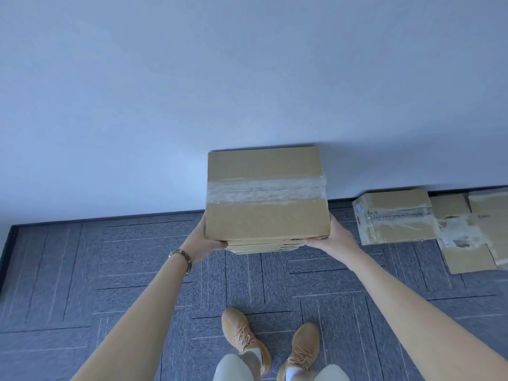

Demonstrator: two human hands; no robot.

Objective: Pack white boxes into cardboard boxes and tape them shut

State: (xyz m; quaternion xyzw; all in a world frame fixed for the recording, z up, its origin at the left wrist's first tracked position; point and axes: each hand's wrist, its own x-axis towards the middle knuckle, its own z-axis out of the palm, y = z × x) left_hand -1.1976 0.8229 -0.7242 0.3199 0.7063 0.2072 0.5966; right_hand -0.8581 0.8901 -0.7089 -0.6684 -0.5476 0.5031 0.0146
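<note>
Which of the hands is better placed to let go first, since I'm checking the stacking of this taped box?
Neither clearly: left hand and right hand grip the box at matching lower corners, over the stack. Perhaps right, nearer the floor boxes.

A person stood on grey carpet tiles (110,270), facing a plain white wall (192,78). Both arms reached forward, holding a sealed cardboard box (266,215) by its near bottom corners. The left hand (204,240), with a beaded bracelet (182,258) at the wrist, gripped one corner; the right hand (330,237) gripped the other. Clear tape (265,189) ran across the lid. More taped boxes (395,215) lay on the floor to the right by the wall. Tan trainers (244,339) showed below.
</note>
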